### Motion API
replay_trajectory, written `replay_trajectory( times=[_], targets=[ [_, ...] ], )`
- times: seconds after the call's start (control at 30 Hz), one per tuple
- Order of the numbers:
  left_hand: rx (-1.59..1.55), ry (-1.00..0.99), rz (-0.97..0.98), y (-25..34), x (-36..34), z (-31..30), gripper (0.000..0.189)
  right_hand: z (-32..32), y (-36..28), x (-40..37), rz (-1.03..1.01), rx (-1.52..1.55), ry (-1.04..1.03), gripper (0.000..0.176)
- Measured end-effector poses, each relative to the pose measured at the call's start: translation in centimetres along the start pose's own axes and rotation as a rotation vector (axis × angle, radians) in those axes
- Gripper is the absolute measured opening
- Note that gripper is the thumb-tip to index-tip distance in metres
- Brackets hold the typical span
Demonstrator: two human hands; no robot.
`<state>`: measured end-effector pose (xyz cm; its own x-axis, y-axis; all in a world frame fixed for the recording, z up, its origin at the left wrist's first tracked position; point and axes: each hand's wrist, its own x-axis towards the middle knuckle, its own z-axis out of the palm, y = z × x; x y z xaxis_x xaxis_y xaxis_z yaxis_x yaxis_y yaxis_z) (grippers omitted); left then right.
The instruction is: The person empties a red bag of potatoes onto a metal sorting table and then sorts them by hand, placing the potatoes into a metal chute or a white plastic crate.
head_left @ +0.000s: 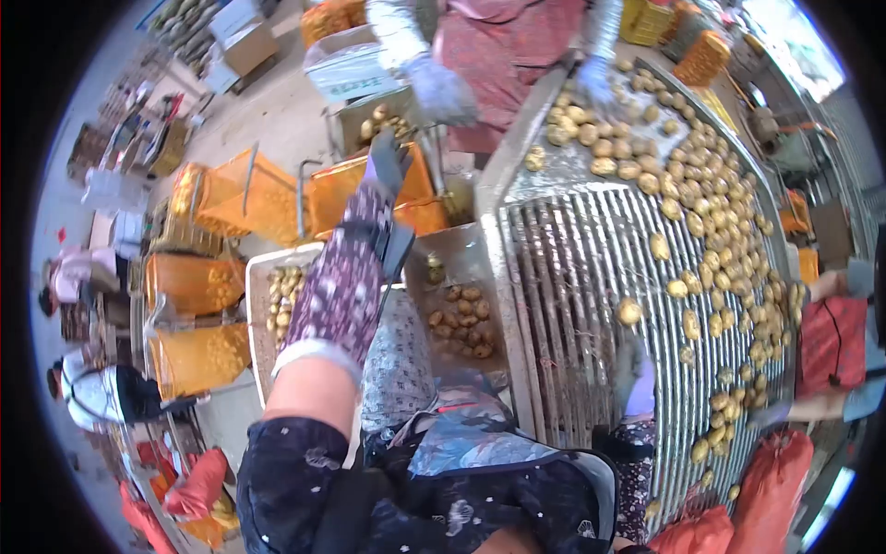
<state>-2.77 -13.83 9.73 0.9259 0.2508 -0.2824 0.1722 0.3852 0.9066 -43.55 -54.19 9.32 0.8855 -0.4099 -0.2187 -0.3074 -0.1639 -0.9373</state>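
A wide fisheye view looks down on a potato sorting line. The biggest thing is the roller table [572, 305], a long bed of metal bars running from bottom centre to upper right. Its far half is thick with yellow potatoes [711, 185]. Across it stands a co-worker [498, 46] in a pink apron, one gloved hand [441, 92] over a carton.

To the left of the table are orange crates [240, 198], some full. Nearer me sits an open cardboard box [461, 319] with a few brownish potatoes in it. Red sacks [775, 471] lie at lower right.

My left arm, in a patterned sleeve [346, 277], stretches out over the crates. The dark-gloved left hand [386, 159] is at its end, and I cannot tell whether its fingers are closed or holding anything.

My right hand [633, 365], in a grey glove, lies low over the bars with fingers stretched out and loose, holding nothing. Just beyond the fingertips sits a lone potato [629, 311], apart from the crowd.

I judge this to be mid-sort: one hand out at the crates, the other ready at the rollers. The next pick would call for reaching slightly forward and closing on that lone potato.
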Motion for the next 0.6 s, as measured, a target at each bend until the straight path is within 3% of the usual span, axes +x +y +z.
replay_trajectory(
  times=[0.03, 0.1, 0.13, 0.17, 0.2, 0.23, 0.27, 0.3, 0.33, 0.37, 0.4, 0.47, 0.5, 0.53, 0.57, 0.6],
  targets=[
    [0.235, -0.096, 0.141, -2.9, 0.2, -1.7, 0.045, -1.5, 1.6, 0.1, 0.046, 0.140, 0.160, 0.035],
    [0.562, -0.300, 0.391, -5.3, -7.2, 1.1, 0.044, -4.1, 1.3, -0.8, 0.118, 0.503, 0.494, 0.046],
    [0.644, -0.391, 0.515, -5.6, -12.5, 2.6, 0.042, -6.7, 7.2, -0.7, 0.075, 0.318, 0.595, 0.050],
    [0.554, -0.554, 0.404, -7.3, -16.4, 4.0, 0.043, -6.4, 7.1, 0.4, 0.174, 0.306, 0.709, 0.049],
    [0.607, -0.704, 0.480, -8.4, -19.3, 5.5, 0.046, -6.0, 6.8, 1.4, 0.274, 0.303, 0.820, 0.047],
    [0.642, -0.855, 0.557, -9.6, -22.3, 7.0, 0.048, -5.0, 7.0, 3.0, 0.173, 0.204, 0.910, 0.045],
    [0.805, -0.989, 0.843, -10.5, -24.7, 8.6, 0.051, -3.2, 6.9, 4.9, -0.033, 0.044, 0.994, 0.043],
    [0.893, -1.120, 0.880, -11.5, -26.3, 10.0, 0.052, -1.5, 6.3, 7.0, -0.250, -0.129, 1.070, 0.042],
    [0.991, -1.239, 0.928, -12.9, -27.8, 11.5, 0.053, -0.5, 5.9, 8.8, -0.324, -0.256, 0.985, 0.041],
    [1.184, -1.367, 0.806, -13.3, -28.8, 13.0, 0.053, 0.0, 5.8, 10.4, -0.260, -0.350, 0.763, 0.036],
    [1.436, -1.354, 0.791, -13.9, -29.4, 14.0, 0.053, 0.6, 5.7, 11.4, -0.193, -0.437, 0.533, 0.031],
    [1.510, -1.288, 0.820, -15.1, -27.1, 15.4, 0.048, 1.9, 4.9, 12.7, -0.234, -0.019, 0.157, 0.024],
    [1.529, -1.200, 0.820, -16.8, -24.8, 14.6, 0.046, 0.4, 1.0, 11.6, -0.254, 0.168, 0.044, 0.024],
    [1.564, -1.222, 0.732, -15.8, -23.4, 15.4, 0.044, -2.5, 0.5, 12.7, -0.274, -0.337, 0.102, 0.026],
    [1.542, -1.148, 0.705, -15.1, -22.3, 15.3, 0.042, -5.7, -0.1, 13.2, -0.370, -0.612, 0.335, 0.028],
    [1.522, -1.079, 0.674, -14.7, -21.6, 14.8, 0.040, -8.7, 3.3, 15.1, -0.408, -0.689, 0.641, 0.026]
  ],
)
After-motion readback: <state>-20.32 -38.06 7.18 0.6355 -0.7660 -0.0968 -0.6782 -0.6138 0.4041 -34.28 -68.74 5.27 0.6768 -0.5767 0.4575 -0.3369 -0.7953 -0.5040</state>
